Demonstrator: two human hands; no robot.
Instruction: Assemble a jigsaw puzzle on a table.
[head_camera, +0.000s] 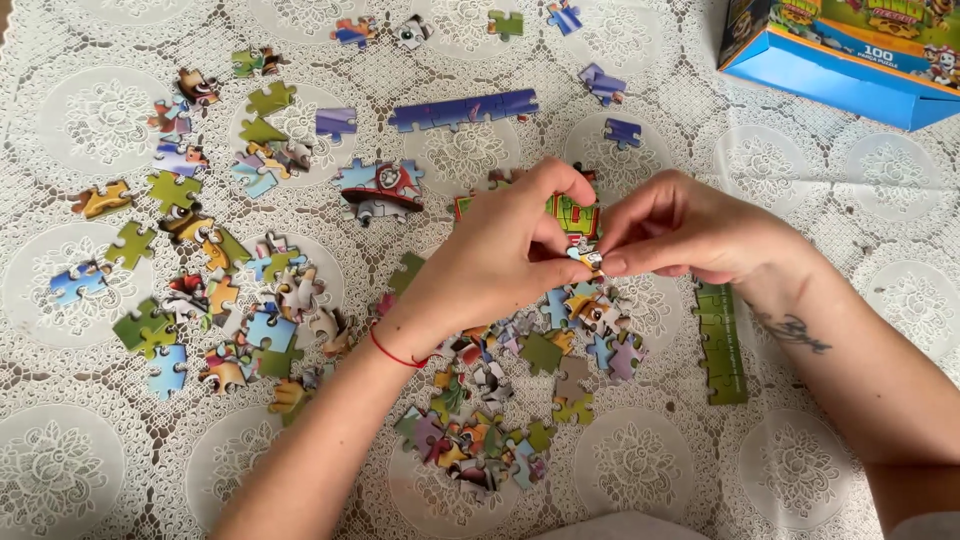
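Pinching one small puzzle piece (588, 257) between both grips, left hand (495, 265) and right hand (690, 232), mid surface (880, 200). Only bits joined: blue strip (463, 109) at 12 o'clock, green strip (722, 343) at 4. Still lots of loose pieces (215, 290) at 9 o'clock.

One head-worn camera, looking steeply down from above the person's own arms, close over the lace tablecloth (820, 200), forearms entering from the bottom edge, table filling the frame.
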